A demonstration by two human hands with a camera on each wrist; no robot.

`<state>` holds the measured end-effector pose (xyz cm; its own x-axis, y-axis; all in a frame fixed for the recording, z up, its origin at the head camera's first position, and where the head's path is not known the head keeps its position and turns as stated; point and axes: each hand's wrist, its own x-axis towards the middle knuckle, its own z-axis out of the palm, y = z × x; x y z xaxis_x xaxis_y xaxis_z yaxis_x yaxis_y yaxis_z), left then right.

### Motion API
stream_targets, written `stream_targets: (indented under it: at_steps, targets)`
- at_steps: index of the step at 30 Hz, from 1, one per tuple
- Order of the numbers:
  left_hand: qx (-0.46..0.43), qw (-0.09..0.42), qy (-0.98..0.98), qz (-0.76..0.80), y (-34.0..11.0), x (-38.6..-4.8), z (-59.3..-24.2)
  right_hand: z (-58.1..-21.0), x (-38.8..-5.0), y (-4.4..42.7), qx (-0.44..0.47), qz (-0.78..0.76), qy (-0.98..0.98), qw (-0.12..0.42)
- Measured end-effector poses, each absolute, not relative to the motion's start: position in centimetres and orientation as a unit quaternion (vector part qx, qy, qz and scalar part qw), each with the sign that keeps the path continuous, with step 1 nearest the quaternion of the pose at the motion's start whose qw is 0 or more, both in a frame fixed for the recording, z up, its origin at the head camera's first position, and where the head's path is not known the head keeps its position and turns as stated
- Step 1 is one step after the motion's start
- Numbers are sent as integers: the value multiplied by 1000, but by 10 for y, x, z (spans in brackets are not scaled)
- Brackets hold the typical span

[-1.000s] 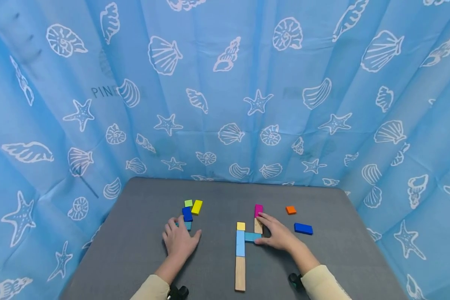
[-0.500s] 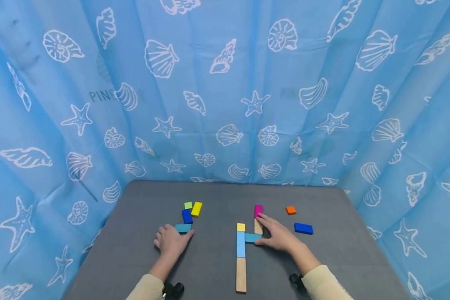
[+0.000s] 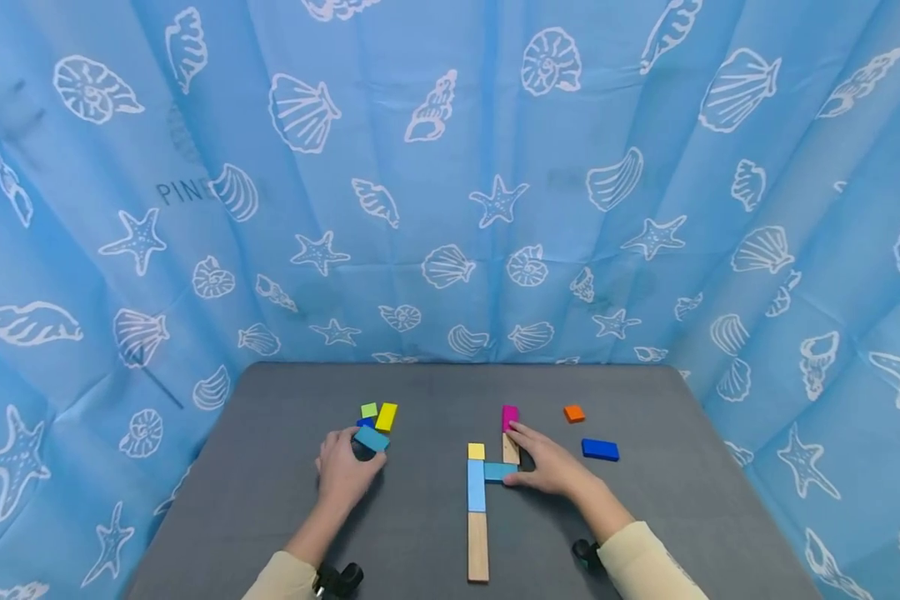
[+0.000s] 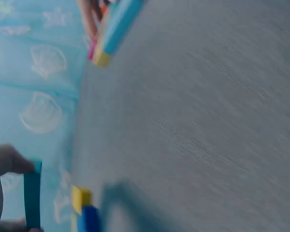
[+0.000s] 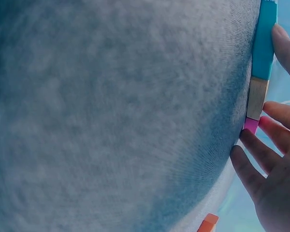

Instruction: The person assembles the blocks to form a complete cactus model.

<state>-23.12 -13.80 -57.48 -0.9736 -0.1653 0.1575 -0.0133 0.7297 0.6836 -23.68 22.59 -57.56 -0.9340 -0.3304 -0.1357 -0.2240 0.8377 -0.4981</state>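
The left hand [image 3: 345, 468], left of centre in the lower half of the head view, pinched a teal block [image 3: 372, 438] between thumb and fingers, and in the left wrist view that block stood at the lower left, clear of the tabletop. Just behind it in the head view, a blue block [image 3: 365, 423] showed only in part, with a lime cube [image 3: 369, 410] and a yellow oblong [image 3: 387, 417] close by. The right hand [image 3: 557, 467], right of centre, was spread and loose rather than clenched: its thumb touched a turquoise block [image 3: 497, 472], and its fingers reached to a short wooden block [image 3: 510, 450] and a magenta block [image 3: 510, 415], which lay end to end. The turquoise block's left end met a light blue block [image 3: 476, 485], set in an upright line at lower centre between a small yellow block [image 3: 476, 451] above and a long wooden block [image 3: 477, 547] below. Farther right lay an orange block [image 3: 573, 413] and, under it in the frame, a dark blue block [image 3: 600, 449]. A shell-patterned curtain [image 3: 390, 167] filled the upper part, behind the grey table [image 3: 307, 392].
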Motion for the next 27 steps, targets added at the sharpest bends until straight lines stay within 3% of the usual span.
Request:
stream_targets:
  at_steps: [7,21,27]
  targets:
    - [-25,69,-931,-357,-116,-243,-556,-572,-234,226,-143,-250,952,105]
    - [-194,-68,-915,-346,-79,-289,-553,-574,-235,223,-142,-244,953,108]
    - [-221,-98,-914,-327,-51,-307,-558,-573,-234,223,-138,-245,953,109]
